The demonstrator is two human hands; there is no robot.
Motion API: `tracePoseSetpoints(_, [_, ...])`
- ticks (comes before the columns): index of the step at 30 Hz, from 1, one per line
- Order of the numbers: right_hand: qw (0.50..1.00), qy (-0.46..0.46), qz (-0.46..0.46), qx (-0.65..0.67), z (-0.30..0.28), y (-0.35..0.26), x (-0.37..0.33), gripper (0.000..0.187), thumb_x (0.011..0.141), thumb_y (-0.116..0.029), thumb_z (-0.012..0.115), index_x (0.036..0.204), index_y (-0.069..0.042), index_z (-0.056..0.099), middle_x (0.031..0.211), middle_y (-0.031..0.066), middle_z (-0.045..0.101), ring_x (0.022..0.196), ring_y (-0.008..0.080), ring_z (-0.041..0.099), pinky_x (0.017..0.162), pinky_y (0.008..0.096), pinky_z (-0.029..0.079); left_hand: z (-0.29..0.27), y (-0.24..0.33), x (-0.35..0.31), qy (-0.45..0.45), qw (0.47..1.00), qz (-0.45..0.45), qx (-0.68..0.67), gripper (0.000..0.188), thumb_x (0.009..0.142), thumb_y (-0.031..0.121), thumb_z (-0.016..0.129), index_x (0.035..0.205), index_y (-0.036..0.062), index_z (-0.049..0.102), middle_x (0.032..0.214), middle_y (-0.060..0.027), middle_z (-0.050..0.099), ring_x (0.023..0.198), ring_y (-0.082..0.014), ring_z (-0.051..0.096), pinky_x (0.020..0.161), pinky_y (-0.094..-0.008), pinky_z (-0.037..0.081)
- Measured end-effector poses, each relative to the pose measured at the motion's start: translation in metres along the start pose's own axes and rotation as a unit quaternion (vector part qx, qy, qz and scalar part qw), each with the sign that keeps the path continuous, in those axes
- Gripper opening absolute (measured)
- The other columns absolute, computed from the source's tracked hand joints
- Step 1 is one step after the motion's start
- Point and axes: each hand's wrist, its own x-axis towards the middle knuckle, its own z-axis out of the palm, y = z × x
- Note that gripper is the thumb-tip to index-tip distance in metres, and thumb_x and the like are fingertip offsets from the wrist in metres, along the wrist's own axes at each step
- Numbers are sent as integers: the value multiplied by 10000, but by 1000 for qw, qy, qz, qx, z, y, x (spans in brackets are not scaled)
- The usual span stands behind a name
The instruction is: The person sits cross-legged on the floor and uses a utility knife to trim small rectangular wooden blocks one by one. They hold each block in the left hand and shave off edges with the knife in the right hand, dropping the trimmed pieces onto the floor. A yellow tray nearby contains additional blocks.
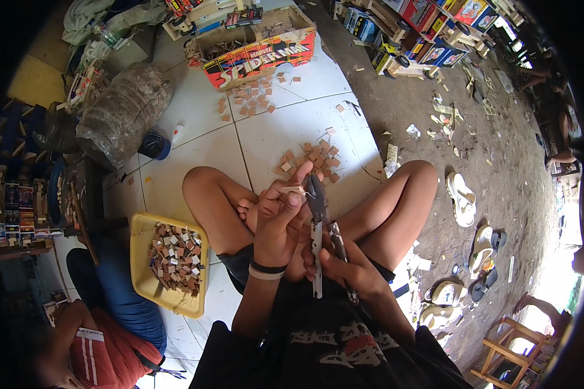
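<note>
In front of my lap, my left hand pinches a small pale wooden piece between thumb and fingers. My right hand is wrapped round the worn handles of dark-jawed pliers, which point away from me. The jaws meet the edge of the wooden piece; what exactly they grip there is too small to tell. Just beyond my hands lies a loose pile of small brown wooden squares, some with thin wires or nails sticking out. At my left knee, a yellow tray holds many similar squares.
A printed wooden box stands on the white tiles, with more wooden squares spilled before it. Left are a bulging plastic sack and a seated person in a red shirt. Sandals and scraps lie on the brown floor at right.
</note>
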Motion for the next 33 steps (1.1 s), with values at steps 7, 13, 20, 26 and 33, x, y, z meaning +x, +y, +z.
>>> tracePoseSetpoints(7, [998,42,35,44,0,19,3,311,1150,-334,527,1206,-29,537,895,52,579,834,162,587,750,330,501,-11,-4,-2,-2,1000,-5,-18,164,1040,133,715,1142,45,621,1692,-222,388,1519,-350,472,1214,-469,492])
tracePoseSetpoints(13, [996,44,11,71,-7,55,11,216,1137,-263,572,1168,-60,504,814,9,469,714,127,453,647,306,424,-23,-12,-5,7,999,-23,-28,155,1043,140,711,1134,48,627,1681,-209,409,1501,-363,490,1225,-486,479])
tracePoseSetpoints(20, [962,161,-58,-213,-13,67,15,112,1106,-133,586,1145,-39,541,759,29,562,655,167,554,610,358,460,-40,-19,-6,1,1000,-14,-20,133,1038,118,712,1122,51,634,1667,-194,432,1513,-376,473,1233,-502,469])
tracePoseSetpoints(26, [828,296,-44,-474,-32,64,5,219,1067,-127,639,1232,-14,552,816,115,631,722,239,658,699,416,535,-48,-20,-9,-14,998,-21,65,150,1037,120,714,1145,35,653,1589,-187,530,1454,-361,542,1197,-458,490])
tracePoseSetpoints(33, [904,286,20,-317,-64,70,-18,422,1070,-154,649,1424,31,513,1016,164,685,921,239,686,863,366,545,-106,-38,74,215,799,90,555,277,982,199,778,1122,-33,718,1251,-159,766,1157,-219,713,1005,-344,529])
